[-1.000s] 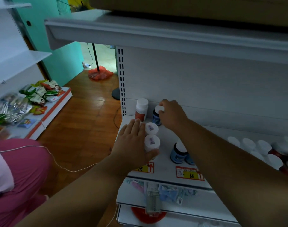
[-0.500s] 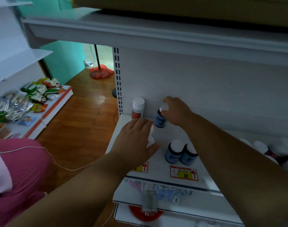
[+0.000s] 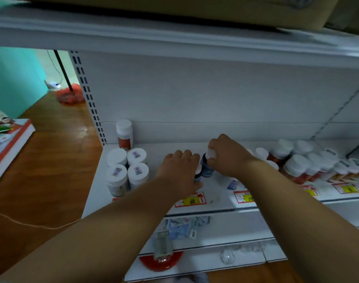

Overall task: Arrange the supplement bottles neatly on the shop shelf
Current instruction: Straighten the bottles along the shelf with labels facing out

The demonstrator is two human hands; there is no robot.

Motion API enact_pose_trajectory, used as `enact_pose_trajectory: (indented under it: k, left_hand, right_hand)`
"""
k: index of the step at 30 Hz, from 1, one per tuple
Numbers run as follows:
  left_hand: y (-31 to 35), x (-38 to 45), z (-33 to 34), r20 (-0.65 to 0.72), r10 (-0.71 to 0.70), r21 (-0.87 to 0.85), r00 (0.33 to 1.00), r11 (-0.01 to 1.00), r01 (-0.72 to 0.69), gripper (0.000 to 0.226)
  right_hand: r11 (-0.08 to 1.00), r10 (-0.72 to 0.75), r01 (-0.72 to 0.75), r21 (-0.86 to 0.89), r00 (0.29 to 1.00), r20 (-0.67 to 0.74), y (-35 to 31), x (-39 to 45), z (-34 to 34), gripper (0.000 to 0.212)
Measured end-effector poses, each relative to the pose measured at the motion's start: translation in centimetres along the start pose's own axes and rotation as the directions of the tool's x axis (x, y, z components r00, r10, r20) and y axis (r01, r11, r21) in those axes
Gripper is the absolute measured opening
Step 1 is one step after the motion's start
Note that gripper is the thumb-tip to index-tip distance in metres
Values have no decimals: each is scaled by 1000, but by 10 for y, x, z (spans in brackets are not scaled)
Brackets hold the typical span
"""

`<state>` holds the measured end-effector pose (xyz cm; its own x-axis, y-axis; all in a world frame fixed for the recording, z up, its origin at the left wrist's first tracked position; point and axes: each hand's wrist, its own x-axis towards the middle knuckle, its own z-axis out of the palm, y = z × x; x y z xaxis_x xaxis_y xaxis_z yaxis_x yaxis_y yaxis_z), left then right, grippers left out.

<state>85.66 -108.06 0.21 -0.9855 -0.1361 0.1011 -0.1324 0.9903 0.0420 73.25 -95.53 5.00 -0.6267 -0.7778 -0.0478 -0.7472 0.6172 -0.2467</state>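
A: Blue-label bottle (image 3: 206, 168) status?

B: Upright on the white shelf (image 3: 154, 148), mid-shelf, a little back from the front edge. Right hand (image 3: 227, 155) grips its white cap from above, fingers curled round it. Cap mostly covered, label half in shadow, unreadable.

A: Left hand (image 3: 179, 172)?

B: Just left of that bottle, palm down, fingers together and bent over a second dark bottle (image 3: 198, 174). Only a sliver of it shows at the fingertips. Can't tell if it's actually gripped or just covered.

A: What else is hidden?

B: Another blue-label bottle (image 3: 231, 183) under the right wrist, blurred, only partly visible. Right forearm cuts off the "118" price tag (image 3: 244, 197). The "68" price tag (image 3: 192, 200) is fully readable, on the shelf front below the left hand.

A: Rest of the shelf?

B: Four white-capped bottles (image 3: 126, 170) in a tight two-by-two block at the left end, touching each other. One red-label bottle (image 3: 124, 133) stands behind them against the back panel. Cluster of red-label bottles (image 3: 293, 164) on the right, packed close, motion-blurred toward the frame edge, count unclear.

A: Below?

B: Lower shelf (image 3: 225, 227) holds blue-white packets (image 3: 182, 225) in a loose heap, print illegible. Below that, a red dish (image 3: 160, 260), partly hidden.
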Motion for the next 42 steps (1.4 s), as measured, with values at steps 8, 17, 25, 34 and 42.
enact_pose_trajectory:
  k: [8,17,25,34,42]
  left_hand:
    - [-7,0,12,46,10,85,999,996,-14,49]
    - [-6,-6,13,3,-31,67,1000,997,31,45]
    - [-17,-24,-11,-190,-173,-100,966,983,157,62]
    - [-73,-72,-42,-276,-436,-150,857,900,409,46]
    - [-107,-113,-48,-279,-534,-152,798,845,512,51]
  right_hand:
    - [994,-74,89,-66,978,196,-4,-9,13,12]
    - [987,-125,141,-76,975,186,-12,-9,16,15]
    - [979,-195,195,53,981,-15,-19,20,3,40]
    - [919,-346,352,177,936,-67,-139,126,22,45]
    - [947,-306,314,64,946,-112,-184,178,61,33]
